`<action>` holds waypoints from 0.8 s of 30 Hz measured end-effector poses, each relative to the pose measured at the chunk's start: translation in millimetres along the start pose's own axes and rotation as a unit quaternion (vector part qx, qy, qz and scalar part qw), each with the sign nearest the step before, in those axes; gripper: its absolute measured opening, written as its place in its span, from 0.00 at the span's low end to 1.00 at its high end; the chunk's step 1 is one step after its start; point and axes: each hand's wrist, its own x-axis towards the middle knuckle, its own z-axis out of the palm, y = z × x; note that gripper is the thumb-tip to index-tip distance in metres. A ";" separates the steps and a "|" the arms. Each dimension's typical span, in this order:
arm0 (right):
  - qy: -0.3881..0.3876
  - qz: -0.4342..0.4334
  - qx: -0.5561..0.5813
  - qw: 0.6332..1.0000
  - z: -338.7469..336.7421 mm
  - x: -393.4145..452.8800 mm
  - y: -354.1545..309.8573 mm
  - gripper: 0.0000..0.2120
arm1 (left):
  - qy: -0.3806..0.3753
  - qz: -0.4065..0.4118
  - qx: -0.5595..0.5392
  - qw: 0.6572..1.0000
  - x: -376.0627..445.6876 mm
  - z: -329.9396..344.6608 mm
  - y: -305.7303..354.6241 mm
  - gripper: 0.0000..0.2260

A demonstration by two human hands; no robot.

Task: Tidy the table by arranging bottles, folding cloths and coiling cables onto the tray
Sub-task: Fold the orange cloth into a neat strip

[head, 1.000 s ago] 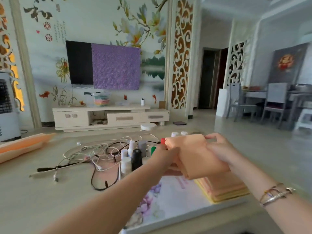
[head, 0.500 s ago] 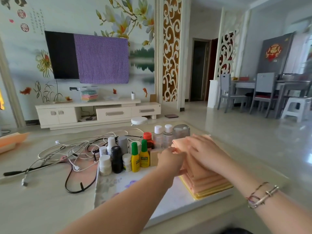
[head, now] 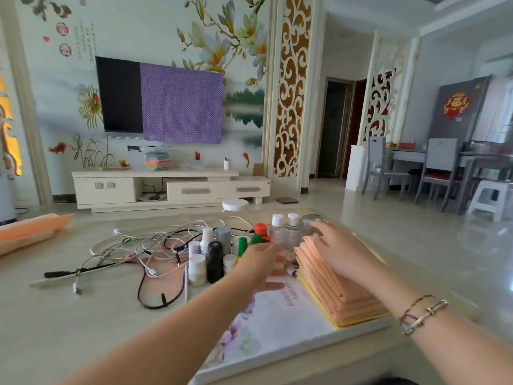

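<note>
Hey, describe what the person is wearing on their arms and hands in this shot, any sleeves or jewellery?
Both forearms are bare, with no sleeves in view. The right wrist carries bracelets: a thin gold-toned bangle, a silver-toned metal bangle with a small clasp-like block, and a dark reddish cord. The left hand and right hand show no gloves; whether either wears a ring cannot be told. The left wrist looks bare.

A black flat television (head: 119, 95) is mounted on the flower-painted wall, and its right part is covered by a purple patterned cloth (head: 181, 104). Below the television a long cream low cabinet (head: 169, 188) is set, with a clear box of pastel cloths (head: 157, 159) on top. Right of the television, a carved gold-and-white lattice panel (head: 288, 93) is seen. Far right of it, grey dining chairs (head: 438, 168) and a white plastic stool (head: 491, 198) are placed.
</note>
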 end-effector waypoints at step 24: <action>-0.182 -0.337 0.100 0.918 221.2 25.6 -433.2 0.20 | 0.491 0.051 0.548 0.676 -157.7 -480.8 -87.4 0.14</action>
